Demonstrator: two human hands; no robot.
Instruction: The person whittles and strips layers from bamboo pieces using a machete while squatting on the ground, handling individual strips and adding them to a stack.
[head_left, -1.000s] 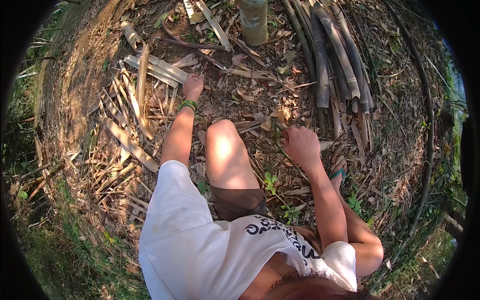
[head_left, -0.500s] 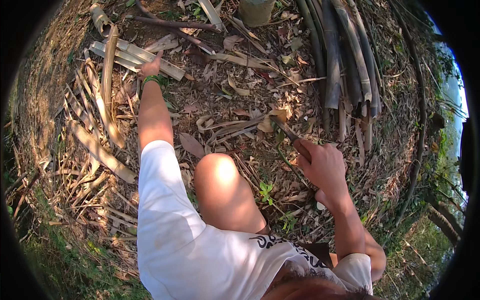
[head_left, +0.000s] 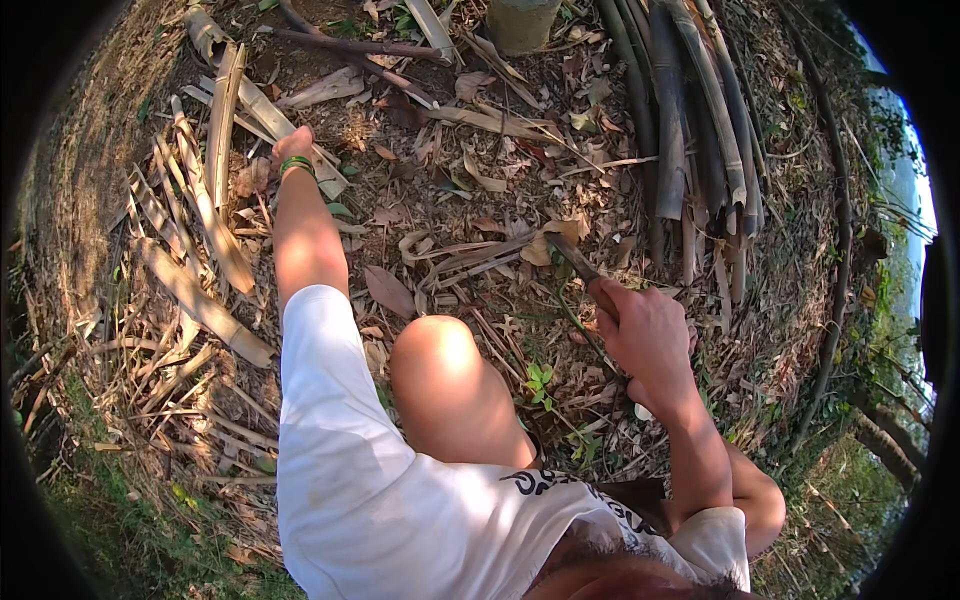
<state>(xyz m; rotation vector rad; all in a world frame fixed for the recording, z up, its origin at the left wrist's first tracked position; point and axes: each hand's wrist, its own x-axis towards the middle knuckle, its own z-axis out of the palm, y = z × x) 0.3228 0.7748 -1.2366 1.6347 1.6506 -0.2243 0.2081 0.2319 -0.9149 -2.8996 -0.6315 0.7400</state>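
Note:
My left hand (head_left: 292,148) reaches out to the far left. Its fingers, partly hidden, are closed round a pale split bamboo piece (head_left: 262,108) that slants under the hand. A second bamboo strip (head_left: 243,124) lies just beside it. My right hand (head_left: 648,338), at right of centre, is wrapped round the handle of a long knife (head_left: 574,260). The knife slants away to the left, its far end low over dry leaves and curled bamboo shavings (head_left: 465,258).
Bamboo poles (head_left: 700,110) lie stacked at the far right. Split bamboo lengths (head_left: 205,302) and slivers are heaped at left. A stump (head_left: 522,25) stands at the far edge, with a dark branch (head_left: 365,47) to its left. My bare knee (head_left: 437,350) rises between my arms.
My left hand has shifted slightly left and nearer. The split bamboo piece under it has turned, its near end swinging toward me. The right hand and knife have hardly moved.

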